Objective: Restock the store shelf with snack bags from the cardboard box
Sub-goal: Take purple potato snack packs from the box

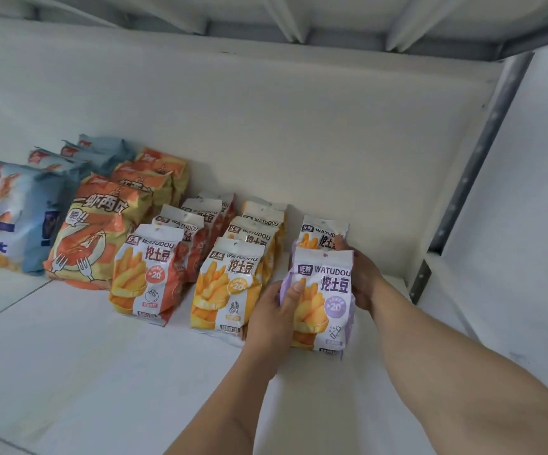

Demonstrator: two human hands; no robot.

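A purple snack bag (327, 290) with fries printed on it stands upright on the white shelf (102, 372), at the right end of the rows. My left hand (274, 315) grips its left side, thumb across the front. My right hand (363, 274) holds its right side and back edge. Directly behind it stands a second bag of the same kind (323, 233), partly hidden. The cardboard box is out of view.
Left of the purple bags run rows of yellow fries bags (226, 287), red fries bags (149, 274), orange shrimp-chip bags (95, 234) and blue bags (13, 218). A grey metal upright (473, 169) bounds the shelf on the right. Another shelf's underside hangs overhead.
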